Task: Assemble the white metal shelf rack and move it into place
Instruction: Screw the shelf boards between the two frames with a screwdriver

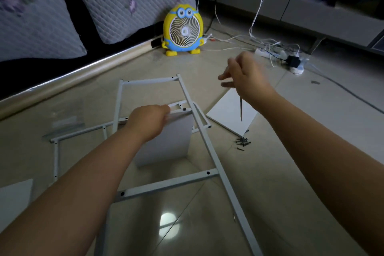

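A white metal ladder-shaped side frame (204,141) stands tilted over the tiled floor in the middle. My left hand (148,122) grips the top edge of a white shelf board (166,145) that stands upright inside the frame. My right hand (246,78) is raised and blurred to the right, holding a thin screwdriver (241,110) whose tip points down. A second white frame (81,131) lies flat on the floor behind. Another white board (228,113) lies flat under the screwdriver. A small pile of dark screws (242,142) sits beside it.
A yellow cartoon fan (182,30) stands by the sofa base at the back. A power strip with tangled cables (276,52) lies at the right rear. A clear plastic bag (66,120) is on the left floor, a white board corner (14,199) at the left edge.
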Demonstrator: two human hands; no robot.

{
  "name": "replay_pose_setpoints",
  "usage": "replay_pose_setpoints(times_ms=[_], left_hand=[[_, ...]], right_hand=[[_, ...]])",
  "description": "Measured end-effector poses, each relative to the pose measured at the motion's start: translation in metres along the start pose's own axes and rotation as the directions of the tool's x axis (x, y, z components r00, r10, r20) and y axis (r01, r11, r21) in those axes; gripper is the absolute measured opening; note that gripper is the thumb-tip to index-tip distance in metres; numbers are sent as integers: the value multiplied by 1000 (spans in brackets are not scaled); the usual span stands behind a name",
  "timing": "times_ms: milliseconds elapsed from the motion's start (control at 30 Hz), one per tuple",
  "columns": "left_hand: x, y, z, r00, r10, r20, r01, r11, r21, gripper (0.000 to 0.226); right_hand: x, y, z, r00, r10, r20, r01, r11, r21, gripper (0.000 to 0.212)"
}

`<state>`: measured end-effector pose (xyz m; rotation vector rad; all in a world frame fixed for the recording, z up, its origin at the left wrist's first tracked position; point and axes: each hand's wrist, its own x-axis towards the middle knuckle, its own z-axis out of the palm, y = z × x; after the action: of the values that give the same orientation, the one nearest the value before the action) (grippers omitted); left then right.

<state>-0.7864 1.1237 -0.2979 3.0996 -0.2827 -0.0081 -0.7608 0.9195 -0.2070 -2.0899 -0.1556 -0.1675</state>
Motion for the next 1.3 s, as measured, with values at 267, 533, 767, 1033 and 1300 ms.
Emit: replay_pose_setpoints(times_ms=[267, 533, 767, 1033, 1300], left_hand=[[0, 6, 8, 1000, 3, 7, -4, 980, 198, 23], [8, 5, 7, 999, -34, 33, 25, 966, 256, 27], [-5, -17, -2, 970, -191, -150, 204, 976, 71, 61], [-33, -52, 6, 694, -603, 393, 427, -94, -899, 8], [-17, -46, -4, 670, -594, 446, 397, -221, -891, 21]], right_hand=[[-53, 31, 47, 719, 506, 476, -387, 861, -329, 39], [-51, 16, 59, 676, 606, 418, -625, 773, -109, 31], [-45, 13, 61, 670, 620, 407, -610, 773, -173, 26], [-45, 18, 68, 691, 606, 394, -600, 785, -156, 26], [-45, 20, 72, 712, 582, 393, -563, 807, -176, 27]])
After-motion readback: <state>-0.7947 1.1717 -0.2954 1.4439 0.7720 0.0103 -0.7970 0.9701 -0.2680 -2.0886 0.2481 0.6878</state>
